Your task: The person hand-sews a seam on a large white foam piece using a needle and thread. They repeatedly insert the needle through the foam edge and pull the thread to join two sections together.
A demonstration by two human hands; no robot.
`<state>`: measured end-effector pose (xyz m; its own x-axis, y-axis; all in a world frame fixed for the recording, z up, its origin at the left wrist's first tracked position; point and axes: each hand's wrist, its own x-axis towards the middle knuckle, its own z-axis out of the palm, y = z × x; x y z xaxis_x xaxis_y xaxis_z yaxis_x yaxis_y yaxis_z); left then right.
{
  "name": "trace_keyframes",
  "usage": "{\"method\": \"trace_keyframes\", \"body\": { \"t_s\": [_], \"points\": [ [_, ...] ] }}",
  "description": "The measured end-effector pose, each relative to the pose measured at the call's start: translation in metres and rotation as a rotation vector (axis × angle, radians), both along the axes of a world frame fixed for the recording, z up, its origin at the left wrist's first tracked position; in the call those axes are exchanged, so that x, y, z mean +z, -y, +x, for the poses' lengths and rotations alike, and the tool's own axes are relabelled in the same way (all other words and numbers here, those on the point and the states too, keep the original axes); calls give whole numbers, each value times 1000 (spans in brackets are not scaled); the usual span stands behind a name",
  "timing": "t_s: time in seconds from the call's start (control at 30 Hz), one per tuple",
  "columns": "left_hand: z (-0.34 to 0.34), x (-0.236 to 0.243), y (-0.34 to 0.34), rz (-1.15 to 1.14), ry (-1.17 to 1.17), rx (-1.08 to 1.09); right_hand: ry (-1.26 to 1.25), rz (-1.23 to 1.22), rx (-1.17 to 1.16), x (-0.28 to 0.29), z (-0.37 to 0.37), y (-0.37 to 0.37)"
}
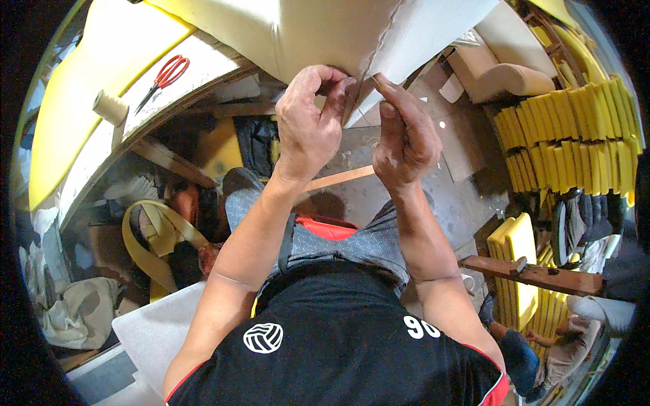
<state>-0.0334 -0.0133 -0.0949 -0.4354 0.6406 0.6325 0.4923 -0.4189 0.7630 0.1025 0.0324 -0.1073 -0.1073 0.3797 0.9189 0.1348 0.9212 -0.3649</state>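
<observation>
A cream upholstered piece (325, 34) with a dark seam running down it fills the top of the view. Just below the seam, my left hand (310, 125) has its thumb and forefinger pinched together. Close beside it on the right, my right hand (407, 135) pinches too, its fingertips near the seam's lower end. Something very thin, like a thread or needle, seems to lie between the fingertips; I cannot make it out surely. Off to the left, red-handled scissors (170, 71) and a thread spool (110, 107) rest on a pale worktop (145, 115).
Yellow foam (122, 40) lies on the worktop. Stacked yellow foam strips (569, 128) stand at the right, near a cream armchair-like piece (508, 64). A wooden bar (535, 274) juts in at the right. Another person (569, 345) is at lower right.
</observation>
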Motion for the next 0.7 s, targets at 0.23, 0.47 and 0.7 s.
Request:
{"method": "trace_keyframes", "body": {
  "t_s": [0.23, 0.47, 0.7],
  "points": [
    [0, 2, 2, -21, -14, 4, 52, 10, -32, 5, 0, 3],
    [0, 3, 4, -28, -8, -6, 116, 49, -77, 10, 1, 5],
    [-2, -3, 3, -19, -70, 19, 208, 37, -105, 19, 6, 0]
  ]
}}
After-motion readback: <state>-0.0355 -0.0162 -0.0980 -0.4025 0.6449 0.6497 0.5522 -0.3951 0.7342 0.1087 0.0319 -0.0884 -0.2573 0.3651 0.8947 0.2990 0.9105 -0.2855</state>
